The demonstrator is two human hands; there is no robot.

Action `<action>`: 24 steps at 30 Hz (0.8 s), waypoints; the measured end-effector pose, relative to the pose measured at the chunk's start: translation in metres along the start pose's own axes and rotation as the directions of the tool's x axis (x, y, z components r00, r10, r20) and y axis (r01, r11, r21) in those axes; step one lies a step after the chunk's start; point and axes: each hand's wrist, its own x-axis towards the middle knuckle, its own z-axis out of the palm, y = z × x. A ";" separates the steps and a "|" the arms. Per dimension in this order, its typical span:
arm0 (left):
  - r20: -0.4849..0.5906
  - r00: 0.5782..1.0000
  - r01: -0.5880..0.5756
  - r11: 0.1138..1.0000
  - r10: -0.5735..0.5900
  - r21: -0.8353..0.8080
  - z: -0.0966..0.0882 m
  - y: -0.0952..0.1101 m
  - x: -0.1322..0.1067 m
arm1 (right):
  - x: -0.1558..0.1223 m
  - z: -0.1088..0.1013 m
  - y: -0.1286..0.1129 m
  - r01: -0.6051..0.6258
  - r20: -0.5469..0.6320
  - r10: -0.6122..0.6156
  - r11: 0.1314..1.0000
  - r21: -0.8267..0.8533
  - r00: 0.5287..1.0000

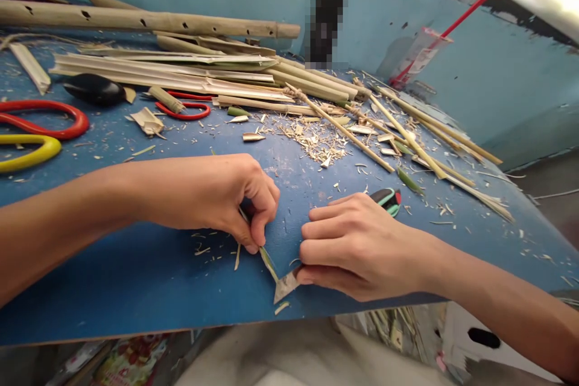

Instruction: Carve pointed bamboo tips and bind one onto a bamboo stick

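Note:
Between the thumb and fingertips of my left hand point(239, 199) is a thin green bamboo strip point(269, 264), its free end slanting down toward the table's front edge. My right hand point(357, 244) is wrapped around a utility knife point(384, 199), whose black and teal handle end sticks out behind the knuckles. The knife's short, stained blade point(286, 287) meets the lower end of the strip, close to the table surface. A small pale shaving point(281, 308) lies just below the blade. Most of the knife handle is hidden by my fingers.
Split bamboo pieces point(172, 72) and a long bamboo pole with holes point(145, 19) lie along the back of the blue table point(136, 277). Shavings point(321, 145) are scattered mid-table. Red-handled scissors point(194, 111) and a yellow handle point(31, 154) are left. A plastic cup point(418, 57) stands back right.

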 end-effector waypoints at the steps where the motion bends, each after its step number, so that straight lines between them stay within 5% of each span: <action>1: -0.001 1.000 0.002 1.000 -0.002 -0.006 0.000 -0.001 0.000 | 0.000 0.001 0.001 0.001 -0.046 -0.001 1.000 0.000 0.999; 6: -0.003 1.000 0.025 1.000 -0.025 -0.017 0.000 0.002 0.002 | 0.007 0.009 0.004 -0.003 -0.218 -0.019 0.995 -0.097 0.976; 24: 0.013 0.999 0.033 0.999 -0.033 0.001 0.000 0.001 0.005 | 0.020 0.011 0.006 -0.004 -0.230 -0.012 0.998 -0.067 0.973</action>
